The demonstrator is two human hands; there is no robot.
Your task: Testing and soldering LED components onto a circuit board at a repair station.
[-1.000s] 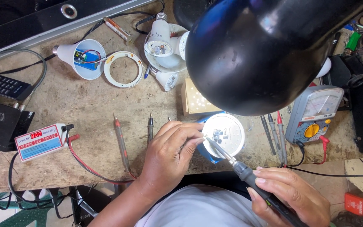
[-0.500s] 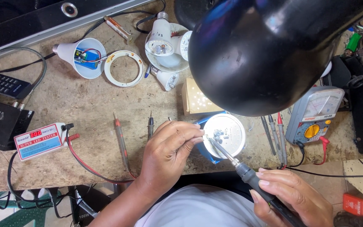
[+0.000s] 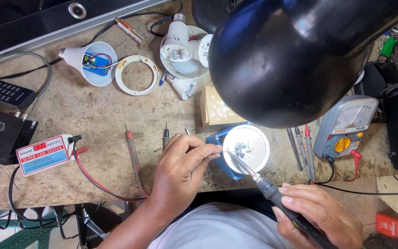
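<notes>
I judge this the soldering step: my right hand [image 3: 318, 219], fingers wrapped shut round the black-handled soldering iron [image 3: 272, 192], sets its tip on the round white LED disc [image 3: 246, 148] at the bench's near edge. My left hand [image 3: 180, 173] pinches something thin at the disc. Next calls for a steady tip. The worn, speckled workbench [image 3: 84, 110] holds opened white bulbs [image 3: 183, 44] under a black lamp shade [image 3: 295, 60].

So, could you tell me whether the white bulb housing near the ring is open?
Open: the white bulb housing lies uncovered, its blue circuit board visible.
</notes>
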